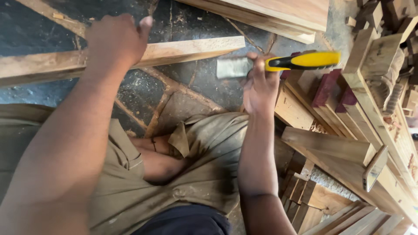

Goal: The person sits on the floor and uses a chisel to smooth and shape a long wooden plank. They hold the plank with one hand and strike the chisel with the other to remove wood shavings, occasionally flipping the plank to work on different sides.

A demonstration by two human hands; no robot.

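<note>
Chisel blade [234,67] motion-blurred, edge not resolvable. Left hand [115,41] covers part of plank [187,50]; plank's far end cut off at picture's left edge. Right hand [260,87] hides part of the yellow handle [305,61].

A dark stone floor [198,85], cracked into irregular slabs with pale dusty joints, carries everything here. A long pale wooden plank [183,50] lies across it from the left edge toward the middle, with wider boards [278,13] lying beyond it at the top. To the right, a heap of timber offcuts [348,117] and small blocks covers the ground.
</note>
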